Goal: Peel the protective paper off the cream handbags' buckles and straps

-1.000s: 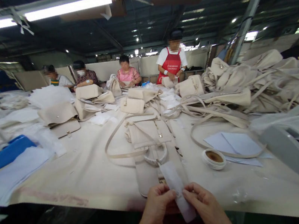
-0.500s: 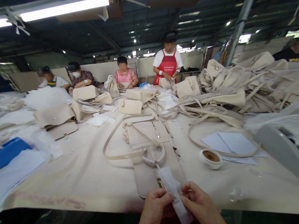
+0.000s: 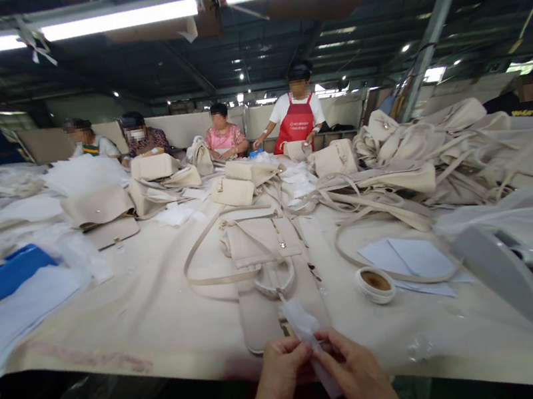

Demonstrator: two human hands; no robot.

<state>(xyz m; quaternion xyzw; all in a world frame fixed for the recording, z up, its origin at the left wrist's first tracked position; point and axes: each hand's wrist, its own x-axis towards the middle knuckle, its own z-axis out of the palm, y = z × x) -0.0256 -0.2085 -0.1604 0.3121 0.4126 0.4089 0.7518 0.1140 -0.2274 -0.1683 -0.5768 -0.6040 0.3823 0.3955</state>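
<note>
Both hands are closed on a strip of thin white paper at the table's near edge. My left hand pinches its left side between thumb and fingers. My right hand grips the right side, and the strip's lower end hangs between the two hands. The strip's far end meets a thin strap by the wrapped handle of a beige handbag, which lies on the table with its flap side toward me. Whatever the paper surrounds is hidden.
To the right stand a round tub of brown paste, white paper sheets and a grey tape dispenser. Beige bags are heaped behind them. A blue tray sits at left. Several co-workers are across the table.
My right hand has moved left, closer to my left hand, and the paper strip looks narrower, folded over. Across the table, the co-worker in a red apron has stretched an arm out sideways.
</note>
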